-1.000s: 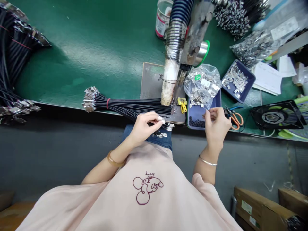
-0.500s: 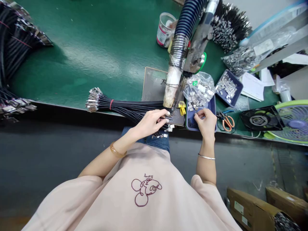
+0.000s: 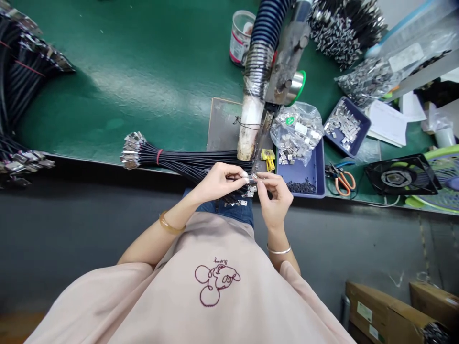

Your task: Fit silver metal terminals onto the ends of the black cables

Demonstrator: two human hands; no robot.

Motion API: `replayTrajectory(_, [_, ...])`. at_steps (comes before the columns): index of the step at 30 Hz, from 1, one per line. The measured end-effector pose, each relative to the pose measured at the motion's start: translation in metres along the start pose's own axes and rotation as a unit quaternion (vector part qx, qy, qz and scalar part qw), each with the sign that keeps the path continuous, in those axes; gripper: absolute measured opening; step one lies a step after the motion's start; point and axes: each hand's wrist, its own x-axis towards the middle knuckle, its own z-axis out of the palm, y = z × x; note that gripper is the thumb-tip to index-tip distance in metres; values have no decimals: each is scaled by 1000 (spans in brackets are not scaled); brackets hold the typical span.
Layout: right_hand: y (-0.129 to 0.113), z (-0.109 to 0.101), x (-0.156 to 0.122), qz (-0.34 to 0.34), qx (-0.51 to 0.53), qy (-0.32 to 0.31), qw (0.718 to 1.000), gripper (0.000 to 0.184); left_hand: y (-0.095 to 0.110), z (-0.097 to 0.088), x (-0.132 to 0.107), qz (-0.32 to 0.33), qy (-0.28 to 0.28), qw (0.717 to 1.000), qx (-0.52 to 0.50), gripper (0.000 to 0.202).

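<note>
A bundle of black cables (image 3: 186, 160) with metal ends lies along the near edge of the green bench (image 3: 143, 81), tied by a red band. My left hand (image 3: 217, 182) pinches the end of one cable from the bundle. My right hand (image 3: 273, 196) is closed in a pinch on a small metal part, its fingertips meeting the left hand's at the cable end. Both hands are just in front of a grey work plate (image 3: 224, 126) under a fume hose nozzle (image 3: 251, 122).
A blue tray (image 3: 315, 167) holds small black pieces and a clear bag of metal clips (image 3: 297, 131). Beyond are a second blue tray (image 3: 346, 126), scissors (image 3: 342, 177), a black fan (image 3: 399, 174), a tin can (image 3: 241, 38), and more cable bundles (image 3: 21, 86) at left.
My right hand left the blue tray and came left with a small metal part to meet my left hand at the cable end. The left hand stayed on the bundle.
</note>
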Motion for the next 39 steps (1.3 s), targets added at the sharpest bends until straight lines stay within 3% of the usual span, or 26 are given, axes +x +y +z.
replayTrajectory(5, [3,-3,2,69,70,-20,995,10,-1,2,1,-6,-6,1000,17,17])
replayTrajectory(8, [4,-2,-1,53,67,21,996,7,0,5,2,-19,15,1000,-1,16])
replayTrajectory(15, [7,-2,-9,-5,43,12,999,5,-2,10,1,-12,46,999,-11,14])
replayTrajectory(20, [7,-2,-8,4,57,67,996,7,-4,12,0,-3,78,997,-3,9])
replayTrajectory(24, [7,0,-8,-19,42,41,998,8,-5,13,1,-2,65,998,-12,9])
replayTrajectory(31, [6,1,-6,29,40,16,999,5,-5,9,-2,-17,28,999,-3,11])
replayTrajectory(34, [7,1,-5,28,40,34,998,4,-3,11,-2,-14,37,999,-2,12])
replayTrajectory(39, [11,2,-3,-50,-40,30,997,3,-2,14,2,2,71,997,24,15])
